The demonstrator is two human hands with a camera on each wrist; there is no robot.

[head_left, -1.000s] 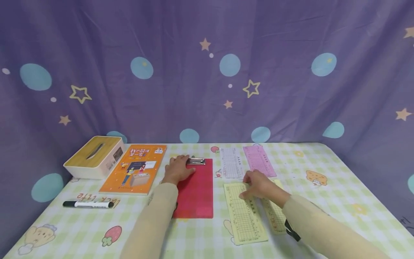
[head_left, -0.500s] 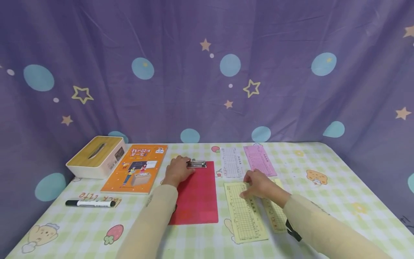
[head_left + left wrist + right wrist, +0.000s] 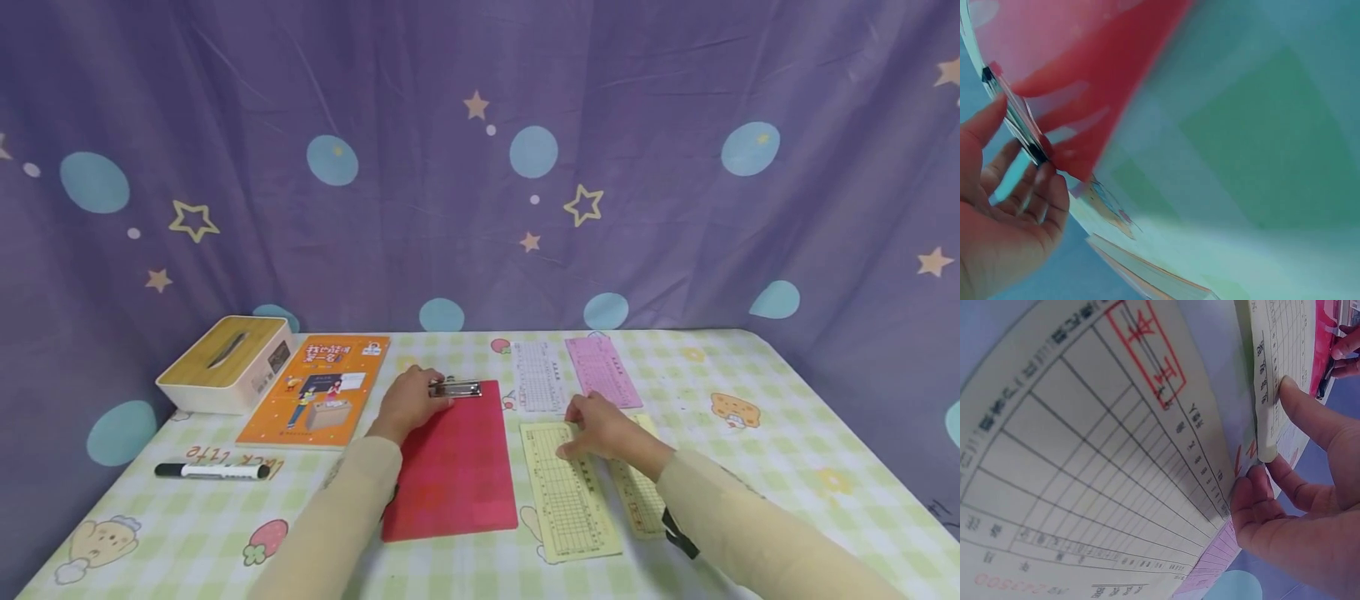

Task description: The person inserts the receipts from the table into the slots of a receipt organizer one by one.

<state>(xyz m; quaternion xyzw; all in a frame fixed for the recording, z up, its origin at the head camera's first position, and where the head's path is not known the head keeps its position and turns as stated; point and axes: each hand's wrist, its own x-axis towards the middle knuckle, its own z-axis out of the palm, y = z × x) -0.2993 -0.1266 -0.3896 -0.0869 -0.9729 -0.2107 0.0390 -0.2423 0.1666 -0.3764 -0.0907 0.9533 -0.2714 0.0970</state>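
Observation:
My left hand (image 3: 408,403) grips the red translucent clipboard (image 3: 461,475) at its upper left corner, beside the metal clip (image 3: 461,389). In the left wrist view, the thumb lies by the clip (image 3: 1019,122) and the fingers go round the board's edge, which is raised off the tablecloth. A yellow printed form (image 3: 572,508) lies right of the clipboard, its top edge pinched by my right hand (image 3: 603,427). The right wrist view has the thumb (image 3: 1310,412) on that form's face and fingers at its edge. Another yellow form (image 3: 636,504) lies partly under my right wrist.
Farther back lie a white form (image 3: 537,379) and a pink form (image 3: 602,372). On the left are a tissue box (image 3: 217,379) with a wood-look lid, an orange book (image 3: 318,392) and a black-and-white marker (image 3: 213,472). A purple curtain (image 3: 480,275) hangs behind the table.
The clipboard has come nearer to me and turned slightly, its lower end looking larger. My left hand moved back with it. The right hand and the yellow forms have stayed nearly still.

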